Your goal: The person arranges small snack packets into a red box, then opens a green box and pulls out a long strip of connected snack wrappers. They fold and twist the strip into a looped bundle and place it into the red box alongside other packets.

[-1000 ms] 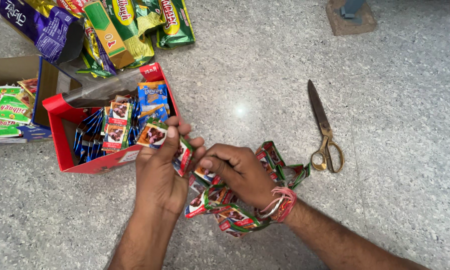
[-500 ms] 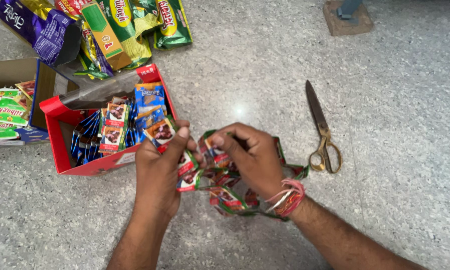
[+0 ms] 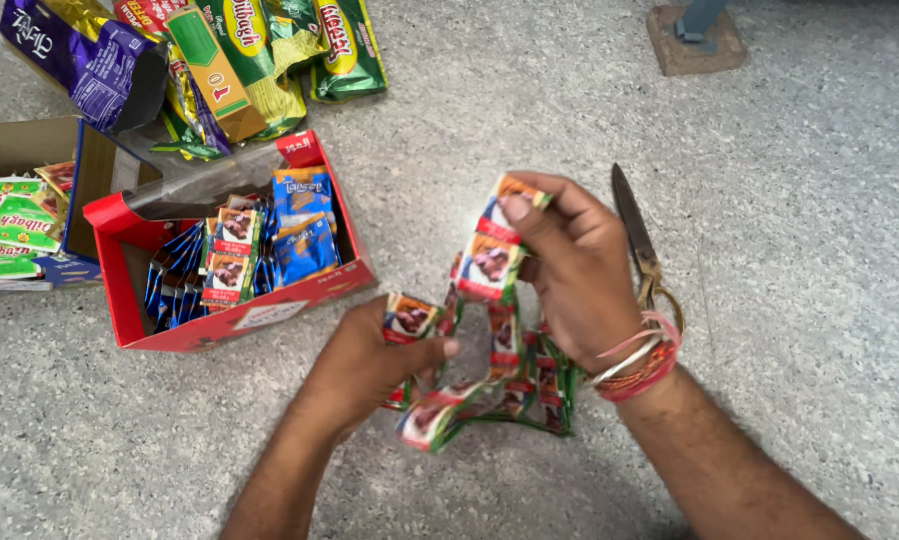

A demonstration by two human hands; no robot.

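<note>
A long strip of joined small sachets, red and green with brown pictures, hangs looped and folded between two hands, its lower coils bunched above the speckled floor.

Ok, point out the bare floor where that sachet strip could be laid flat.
Widest bare floor lies right of the scissors. Another patch sits between the green packets and the right hand. Left is crowded: red box, cardboard box, left hand.

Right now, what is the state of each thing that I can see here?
Left hand: grips a sachet of the strip.
Right hand: lifts the strip's upper end.
Sachet strip: joined, folded, partly raised.
Red box: open, holding sachets.
Scissors: closed, on the floor.
</note>
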